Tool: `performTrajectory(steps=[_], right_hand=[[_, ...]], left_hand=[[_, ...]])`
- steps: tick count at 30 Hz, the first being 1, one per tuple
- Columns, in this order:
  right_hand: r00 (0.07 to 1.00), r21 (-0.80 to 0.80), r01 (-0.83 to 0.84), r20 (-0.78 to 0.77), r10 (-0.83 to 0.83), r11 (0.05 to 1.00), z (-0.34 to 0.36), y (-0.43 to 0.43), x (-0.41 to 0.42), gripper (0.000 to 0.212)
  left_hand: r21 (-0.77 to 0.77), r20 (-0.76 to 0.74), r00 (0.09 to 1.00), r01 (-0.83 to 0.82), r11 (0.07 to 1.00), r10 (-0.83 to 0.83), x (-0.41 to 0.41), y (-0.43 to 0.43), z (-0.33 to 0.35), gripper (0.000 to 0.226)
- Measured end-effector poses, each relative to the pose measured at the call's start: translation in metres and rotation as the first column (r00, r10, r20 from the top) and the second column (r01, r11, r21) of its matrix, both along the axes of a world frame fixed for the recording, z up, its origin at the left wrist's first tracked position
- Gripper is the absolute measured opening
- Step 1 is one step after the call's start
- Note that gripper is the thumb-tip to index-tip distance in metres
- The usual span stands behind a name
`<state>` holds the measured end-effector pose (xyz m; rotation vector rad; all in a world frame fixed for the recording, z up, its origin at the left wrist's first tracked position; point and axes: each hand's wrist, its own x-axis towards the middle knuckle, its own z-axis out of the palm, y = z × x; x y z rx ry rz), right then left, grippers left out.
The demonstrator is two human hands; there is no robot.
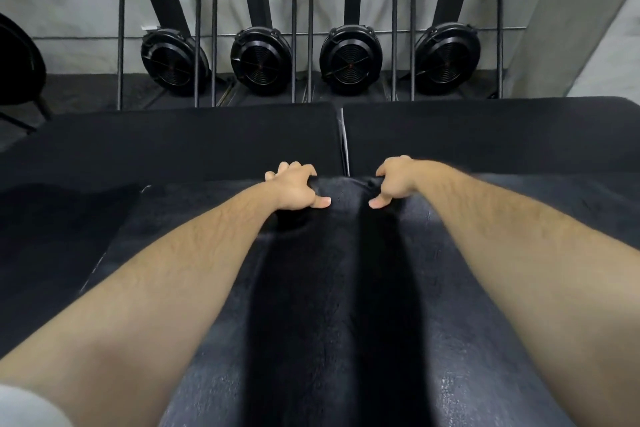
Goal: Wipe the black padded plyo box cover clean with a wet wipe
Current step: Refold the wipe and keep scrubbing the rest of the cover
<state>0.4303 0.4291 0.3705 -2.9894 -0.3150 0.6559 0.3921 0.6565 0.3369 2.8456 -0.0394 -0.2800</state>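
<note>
- Head view, only cam.
- Plyo box cover (329, 305): black, padded, right below the cam. It runs from the bottom of frame up to the far edge where both hands sit.
- Left hand (294, 189): fingers curled over the cover's far edge, thumb (322, 202) flat on the top face, so it's gripping the edge.
- Right hand (394, 184): same grip w/ fingers hooked over the far edge and thumb on top. The two hands are near each other, either side of the centre line.
- Wet wipe: not visible anywhere, neither under a palm nor on the cover. Can't tell if one is tucked beneath a hand.
- Step in hand, my read: holding or repositioning the cover by its far edge, not a wiping stroke, since both hands grip and neither presses flat.
- Surface: dark band down the middle w/ greyer sheen each side. Can't tell shadow from damp, so progress is unclear.
- Next move prob. needs one hand freed for a wipe and laid flat on the top. The other should keep the edge so the cover doesn't slide.
- Containers: none in view, i.e. no wipe pack, tub or bin, so no contents to report.
- Beyond: two more black padded boxes (173, 139) side by side, just past the hands.
- Against the back wall: four upright rowers (263, 59) in a row.
- Far left: a dark chair (17, 59).
</note>
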Motion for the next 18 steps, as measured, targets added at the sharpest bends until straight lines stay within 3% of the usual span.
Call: performTrajectory(steps=[5, 11, 15, 18], right_hand=[[0.982, -0.038, -0.014, 0.186, 0.021, 0.999, 0.005, 0.002, 0.023, 0.085], [0.887, -0.147, 0.006, 0.457, 0.063, 0.989, 0.047, 0.037, 0.074, 0.072], [0.781, -0.017, 0.005, 0.625, 0.007, 1.0, 0.032, 0.076, 0.092, 0.061], [0.897, 0.217, -0.081, 0.441, -0.023, 0.973, -0.006, 0.084, 0.092, 0.058]], left_hand=[[0.036, 0.226, 0.974, -0.036, 0.999, 0.027, 0.022, 0.0, 0.008, 0.044], [0.176, 0.434, 0.899, -0.146, 0.974, 0.057, 0.08, 0.017, 0.056, 0.063], [0.224, 0.382, 0.913, -0.243, 0.944, 0.144, 0.111, 0.042, 0.064, 0.061], [0.116, 0.225, 0.966, -0.159, 0.98, 0.13, 0.112, 0.054, 0.037, 0.044]])
